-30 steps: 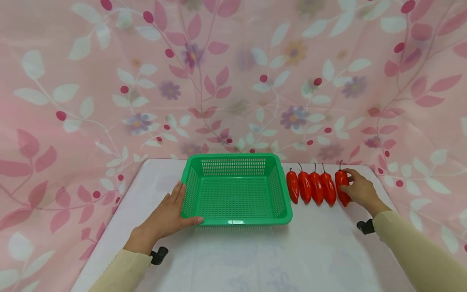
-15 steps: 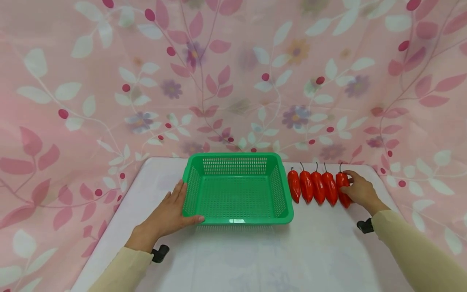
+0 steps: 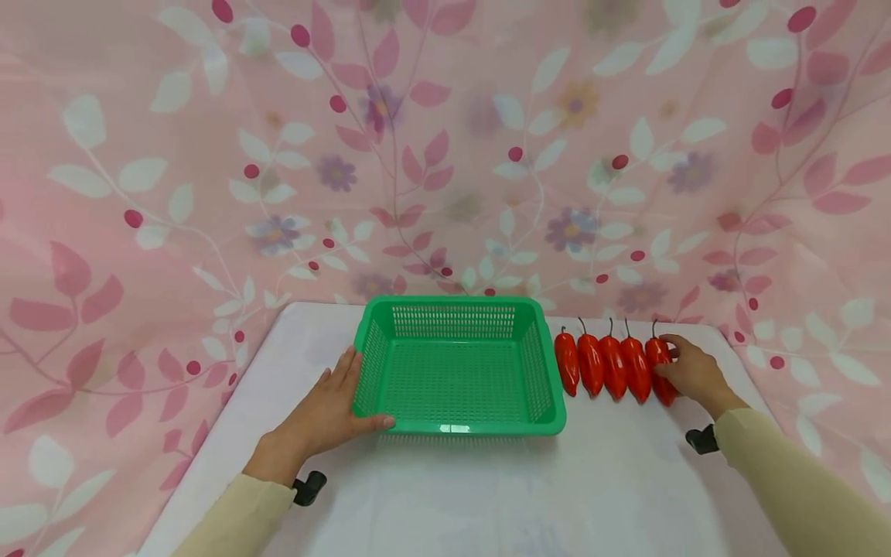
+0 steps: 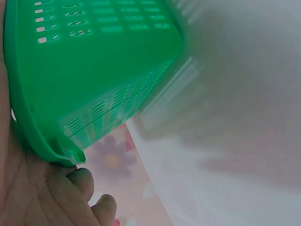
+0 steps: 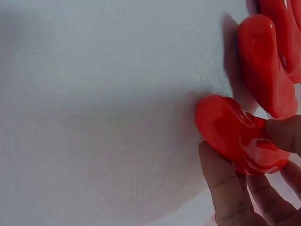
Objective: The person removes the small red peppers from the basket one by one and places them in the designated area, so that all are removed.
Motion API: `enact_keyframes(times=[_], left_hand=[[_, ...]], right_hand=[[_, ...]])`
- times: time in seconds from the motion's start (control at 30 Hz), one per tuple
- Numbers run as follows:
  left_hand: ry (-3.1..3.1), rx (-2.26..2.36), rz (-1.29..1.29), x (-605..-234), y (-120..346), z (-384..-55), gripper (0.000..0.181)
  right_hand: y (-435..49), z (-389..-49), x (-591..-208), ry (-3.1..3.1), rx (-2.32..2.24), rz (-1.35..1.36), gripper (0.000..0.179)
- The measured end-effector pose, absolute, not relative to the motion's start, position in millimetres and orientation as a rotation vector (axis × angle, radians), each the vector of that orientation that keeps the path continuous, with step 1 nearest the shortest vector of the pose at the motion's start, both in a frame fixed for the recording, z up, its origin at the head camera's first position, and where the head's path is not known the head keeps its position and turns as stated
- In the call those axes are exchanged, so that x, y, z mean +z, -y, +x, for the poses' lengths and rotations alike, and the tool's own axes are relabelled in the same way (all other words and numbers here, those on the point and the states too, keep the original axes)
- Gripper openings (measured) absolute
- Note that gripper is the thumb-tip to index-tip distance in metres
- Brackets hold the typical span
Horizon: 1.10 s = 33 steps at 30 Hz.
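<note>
At the right end of a row of glossy red chili peppers, my right hand (image 3: 696, 377) pinches the last pepper (image 5: 230, 129) between thumb and fingers. That pepper lies on the white-covered table, its dark stem pointing away from me. Several other peppers (image 3: 614, 370) stand side by side to its left, stems also at the back. My left hand (image 3: 322, 422) rests on the near left corner of a green plastic basket (image 3: 501, 428), fingers extended along the left rim and thumb on the front rim. No item shows inside the basket.
A white cloth (image 3: 445, 503) covers the table. Behind it hangs a pink curtain (image 3: 459, 155) with leaves and flowers. The basket's right wall is close beside the leftmost pepper (image 3: 567, 362).
The right hand has moved the end pepper slightly left, narrowing the gap to its neighbour. The left hand has stayed on the basket. The head view has shifted a little.
</note>
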<state>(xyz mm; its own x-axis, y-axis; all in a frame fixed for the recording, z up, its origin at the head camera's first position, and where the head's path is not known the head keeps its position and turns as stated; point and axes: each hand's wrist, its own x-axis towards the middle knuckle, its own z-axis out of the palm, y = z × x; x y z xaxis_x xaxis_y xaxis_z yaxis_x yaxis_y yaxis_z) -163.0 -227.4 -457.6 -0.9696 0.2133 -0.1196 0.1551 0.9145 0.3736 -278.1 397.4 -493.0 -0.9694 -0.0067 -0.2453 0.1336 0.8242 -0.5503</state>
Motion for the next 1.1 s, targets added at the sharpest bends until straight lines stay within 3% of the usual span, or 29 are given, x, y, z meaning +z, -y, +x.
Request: enact_keyframes(times=[0.57, 1.1], left_hand=[[-2.928, 0.531, 0.364, -455.8, 221.4, -164.2, 0.136], [-2.985, 0.493, 0.407, -447.3, 224.8, -165.9, 0.134]], right_hand=[[-406.3, -277.2, -498.5, -2.755, -0.839, 0.152, 0.083], [-396.8, -275.6, -491.7, -2.899, -0.699, 0.124, 0.077]])
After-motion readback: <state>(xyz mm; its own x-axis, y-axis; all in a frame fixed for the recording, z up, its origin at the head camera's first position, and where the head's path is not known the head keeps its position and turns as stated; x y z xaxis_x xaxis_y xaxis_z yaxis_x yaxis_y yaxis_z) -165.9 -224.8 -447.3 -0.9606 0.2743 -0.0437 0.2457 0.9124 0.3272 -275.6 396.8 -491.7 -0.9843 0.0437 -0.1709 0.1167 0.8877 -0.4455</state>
